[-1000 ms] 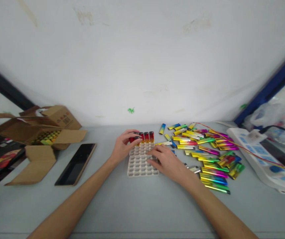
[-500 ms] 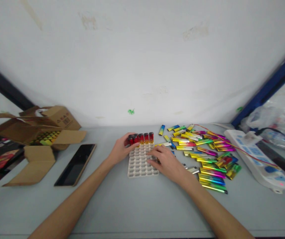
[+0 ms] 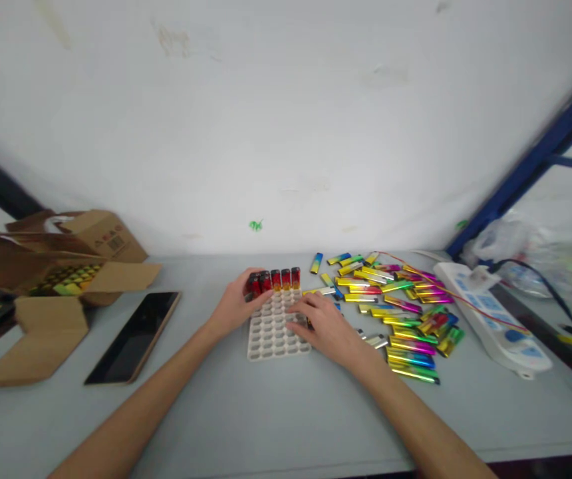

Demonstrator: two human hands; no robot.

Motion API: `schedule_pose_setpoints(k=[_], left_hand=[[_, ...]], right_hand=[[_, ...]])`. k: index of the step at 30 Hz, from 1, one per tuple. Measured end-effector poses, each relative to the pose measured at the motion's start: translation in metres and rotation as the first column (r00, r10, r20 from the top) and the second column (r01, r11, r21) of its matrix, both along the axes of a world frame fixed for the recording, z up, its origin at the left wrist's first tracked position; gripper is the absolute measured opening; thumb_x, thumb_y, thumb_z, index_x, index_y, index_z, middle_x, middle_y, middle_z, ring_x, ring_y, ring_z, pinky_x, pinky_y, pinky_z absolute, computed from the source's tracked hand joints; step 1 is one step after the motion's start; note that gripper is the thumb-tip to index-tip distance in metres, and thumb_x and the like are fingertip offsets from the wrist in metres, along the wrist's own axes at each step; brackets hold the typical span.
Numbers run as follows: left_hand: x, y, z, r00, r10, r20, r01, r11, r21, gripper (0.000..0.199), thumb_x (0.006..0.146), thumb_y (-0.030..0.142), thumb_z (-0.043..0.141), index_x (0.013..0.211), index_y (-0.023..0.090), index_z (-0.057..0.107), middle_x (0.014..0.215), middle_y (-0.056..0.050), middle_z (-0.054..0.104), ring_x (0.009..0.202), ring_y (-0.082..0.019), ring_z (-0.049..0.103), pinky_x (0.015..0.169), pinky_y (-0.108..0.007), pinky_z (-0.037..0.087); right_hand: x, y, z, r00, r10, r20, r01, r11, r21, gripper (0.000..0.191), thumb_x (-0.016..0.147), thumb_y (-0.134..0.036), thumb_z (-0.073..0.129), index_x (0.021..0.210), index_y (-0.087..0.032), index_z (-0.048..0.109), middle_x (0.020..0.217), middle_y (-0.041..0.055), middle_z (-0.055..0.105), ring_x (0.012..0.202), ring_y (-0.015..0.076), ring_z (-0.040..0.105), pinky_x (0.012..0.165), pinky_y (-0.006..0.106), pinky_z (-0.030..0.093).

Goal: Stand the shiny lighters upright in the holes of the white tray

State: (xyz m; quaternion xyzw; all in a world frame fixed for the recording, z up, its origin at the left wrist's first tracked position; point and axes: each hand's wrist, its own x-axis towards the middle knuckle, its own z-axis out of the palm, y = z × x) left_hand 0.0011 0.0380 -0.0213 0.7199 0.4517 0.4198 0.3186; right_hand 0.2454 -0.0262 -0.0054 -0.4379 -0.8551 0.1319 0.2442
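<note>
A white tray [image 3: 266,351] with rows of small holes lies on the table between my hands. Red lighters [image 3: 286,279] with dark tops stand upright along its back row. My left hand [image 3: 233,301] reaches the tray's back left corner, its thumb and fingers closed around the leftmost red lighters [image 3: 255,285]. Over the tray's right side is my right hand [image 3: 323,326], palm down with curled fingers. A small dark and yellowish bit shows under its palm, mostly hidden. Just right of that hand lies a loose pile of shiny multicoloured lighters [image 3: 410,342].
On the left are an open cardboard box [image 3: 121,276] holding several yellowish items and a dark phone-like slab [image 3: 134,338]. A white power strip [image 3: 495,326] with cables lies at the right, near plastic bags [image 3: 505,243]. A white wall [image 3: 286,133] rises behind the table.
The view has turned a little to the right, so things appear shifted left. Both hands stay at the tray, with only slight finger movement.
</note>
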Motion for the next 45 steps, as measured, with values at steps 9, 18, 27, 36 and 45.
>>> schedule_pose_setpoints(k=[9, 18, 27, 36, 45], left_hand=[[-0.002, -0.001, 0.007, 1.000, 0.001, 0.002, -0.001, 1.000, 0.002, 0.071, 0.083, 0.047, 0.077, 0.142, 0.022, 0.048, 0.111, -0.007, 0.069, 0.097, -0.025, 0.073, 0.092, -0.044, 0.061], [-0.013, -0.016, 0.023, 0.955, 0.294, -0.047, -0.198, 0.743, 0.640, 0.033, 0.094, 0.037, 0.061, 0.123, 0.021, 0.060, 0.114, -0.011, 0.068, 0.095, -0.026, 0.065, 0.092, -0.047, 0.054], [0.016, -0.047, 0.045, 0.991, 0.099, -0.086, 0.008, 0.612, 0.791, 0.020, 0.089, 0.014, 0.057, 0.106, 0.023, 0.063, 0.091, -0.006, 0.069, 0.084, -0.024, 0.065, 0.078, -0.040, 0.054], [0.034, -0.058, 0.032, 0.997, 0.022, -0.076, 0.024, 0.832, 0.554, 0.018, 0.097, 0.023, 0.064, 0.113, 0.024, 0.071, 0.098, -0.007, 0.077, 0.083, -0.019, 0.070, 0.082, -0.032, 0.059], [0.039, -0.052, 0.010, 0.993, -0.078, -0.088, 0.100, 0.952, 0.289, 0.022, 0.101, 0.034, 0.061, 0.118, 0.022, 0.069, 0.105, -0.008, 0.078, 0.086, -0.020, 0.074, 0.079, -0.031, 0.058]], right_hand=[[0.009, 0.004, 0.018, 0.997, -0.060, -0.047, 0.065, 0.990, 0.125, 0.032, 0.105, -0.043, 0.056, 0.119, -0.017, 0.071, 0.113, 0.0100, 0.070, 0.111, 0.0233, 0.062, 0.102, 0.039, 0.049], [0.138, 0.028, 0.030, 0.933, -0.346, 0.098, 0.338, 0.937, 0.085, 0.015, 0.096, -0.010, 0.063, 0.103, -0.016, 0.075, 0.105, 0.0104, 0.074, 0.103, 0.0250, 0.067, 0.096, 0.040, 0.051], [0.151, 0.025, 0.024, 0.935, -0.265, 0.236, 0.275, 0.961, -0.008, 0.010, 0.095, -0.018, 0.068, 0.101, -0.016, 0.076, 0.104, 0.0100, 0.075, 0.100, 0.0248, 0.069, 0.093, 0.040, 0.053], [0.092, 0.019, 0.069, 0.906, -0.101, -0.411, 0.020, 0.980, -0.197, 0.031, 0.090, -0.045, 0.077, 0.109, -0.020, 0.072, 0.096, 0.0051, 0.078, 0.082, 0.0183, 0.072, 0.075, 0.033, 0.060], [0.007, 0.027, 0.033, 0.718, -0.013, -0.696, -0.238, 0.935, -0.262, 0.030, 0.090, -0.050, 0.076, 0.102, -0.022, 0.076, 0.103, 0.0069, 0.072, 0.074, 0.0161, 0.069, 0.068, 0.032, 0.064]])
